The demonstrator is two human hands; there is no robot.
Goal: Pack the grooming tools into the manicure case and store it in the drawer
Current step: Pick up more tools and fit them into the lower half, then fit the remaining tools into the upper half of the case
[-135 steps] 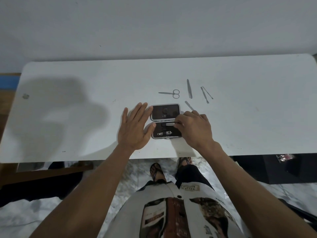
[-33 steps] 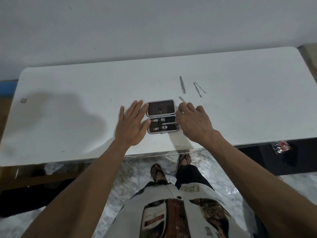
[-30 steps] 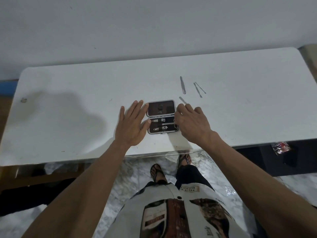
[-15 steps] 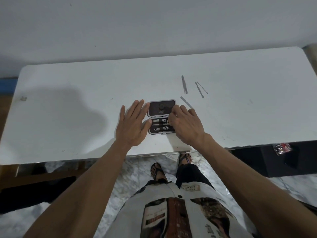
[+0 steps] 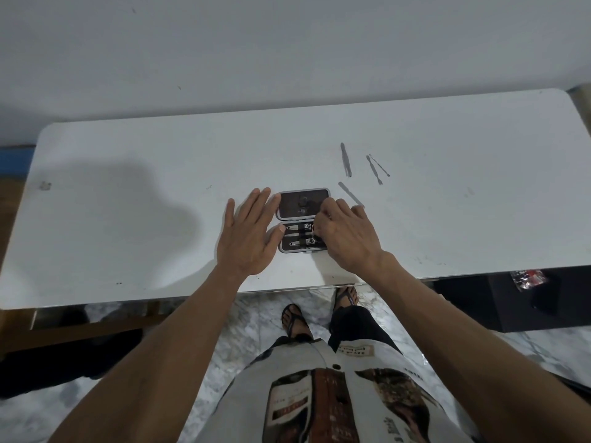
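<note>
The manicure case (image 5: 303,203) lies open on the white table (image 5: 128,193), its lid half away from me. The near half holds two nail clippers (image 5: 299,234) under a strap. My left hand (image 5: 248,236) rests flat on the table at the case's left side, fingers spread, with the thumb touching the case edge. My right hand (image 5: 347,238) covers the case's right end with its fingers curled down, and what is under them is hidden. A nail file (image 5: 350,193) lies just beyond that hand. Tweezers (image 5: 346,159) and two thin picks (image 5: 374,169) lie farther back right.
The table's front edge runs just below my wrists, and a wall stands close behind the table. A black cabinet (image 5: 511,302) sits under the table's right end with a red-and-white packet (image 5: 527,278) on it. My sandalled feet are on the marble floor below.
My right hand slid left from beside the case onto its right end and curled its fingers. The scissors seen on the table in the earliest frame are no longer there. My left hand stayed put.
</note>
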